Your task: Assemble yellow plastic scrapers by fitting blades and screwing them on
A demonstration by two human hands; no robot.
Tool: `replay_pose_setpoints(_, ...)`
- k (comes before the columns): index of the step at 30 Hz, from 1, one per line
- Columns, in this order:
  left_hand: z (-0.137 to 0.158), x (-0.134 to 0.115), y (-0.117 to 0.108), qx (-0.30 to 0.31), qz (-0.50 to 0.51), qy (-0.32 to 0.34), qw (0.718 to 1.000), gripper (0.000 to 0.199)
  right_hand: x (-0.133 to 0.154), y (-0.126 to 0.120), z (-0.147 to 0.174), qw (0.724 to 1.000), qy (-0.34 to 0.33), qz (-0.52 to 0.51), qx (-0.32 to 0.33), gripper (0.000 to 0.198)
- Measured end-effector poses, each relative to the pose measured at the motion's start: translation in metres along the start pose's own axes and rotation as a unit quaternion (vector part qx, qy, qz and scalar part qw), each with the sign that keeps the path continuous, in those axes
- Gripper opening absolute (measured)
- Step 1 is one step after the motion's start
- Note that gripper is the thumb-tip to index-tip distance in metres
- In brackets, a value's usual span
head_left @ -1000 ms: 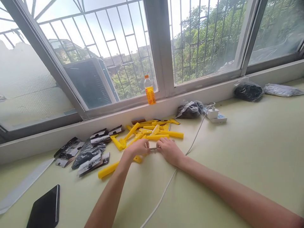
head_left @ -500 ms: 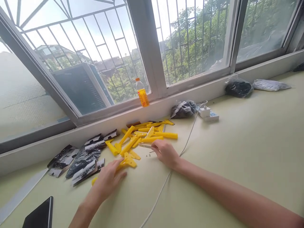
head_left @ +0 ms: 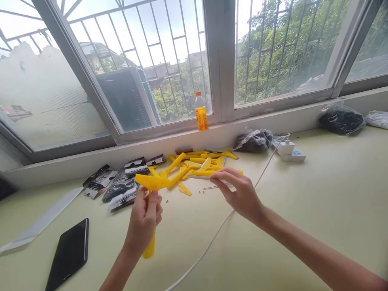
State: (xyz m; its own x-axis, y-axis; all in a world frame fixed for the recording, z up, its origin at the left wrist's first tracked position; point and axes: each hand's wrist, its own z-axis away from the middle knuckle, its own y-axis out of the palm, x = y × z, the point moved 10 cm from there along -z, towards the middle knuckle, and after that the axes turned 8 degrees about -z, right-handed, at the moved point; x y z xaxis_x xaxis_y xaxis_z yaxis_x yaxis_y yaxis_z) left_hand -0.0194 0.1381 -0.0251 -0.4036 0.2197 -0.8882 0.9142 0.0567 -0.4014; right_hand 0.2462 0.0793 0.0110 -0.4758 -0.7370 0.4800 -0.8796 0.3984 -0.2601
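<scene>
Gripped yellow scraper below its head in curled left hand; pinched metal strip, jutting left, between closed fingertips of right hand.

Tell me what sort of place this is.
Probably a makeshift indoor workspace, whether home or workshop I can't tell: a long pale-green tabletop runs beneath gray-framed windows, with yellow scraper handles heaped on it.

The scraper is yellow, the strip silver; the table is pale green, the phone black, the plug white.
</scene>
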Motion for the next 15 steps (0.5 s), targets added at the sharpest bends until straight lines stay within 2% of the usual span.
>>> replay_pose_setpoints(1, 0.009, 0.003, 0.019, 0.07, 0.067, -0.051, 0.994, 0.038, 0.005, -0.01, -0.001, 0.999, 0.03, -0.028, -0.015, 0.008)
replay_pose_setpoints(3, 0.033, 0.004, 0.057, 0.177, 0.145, -0.113, 0.967, 0.041, 0.008, -0.02, 0.004, 0.992, 0.1, -0.073, -0.024, 0.005)
replay_pose_setpoints(6, 0.064, 0.0, 0.102, 0.274, 0.217, -0.128, 0.928, 0.041, -0.01, -0.015, 0.025, 0.958, 0.234, -0.164, -0.02, 0.016)
replay_pose_setpoints(10, 0.08, 0.01, 0.131, 0.279, 0.297, -0.149, 0.901, 0.042, -0.032, 0.024, 0.058, 0.899, 0.35, -0.258, 0.045, 0.026)
replay_pose_setpoints(15, 0.08, 0.019, 0.132, 0.256, 0.308, -0.138, 0.906, 0.05, -0.039, 0.055, 0.079, 0.862, 0.415, -0.284, 0.065, 0.028)
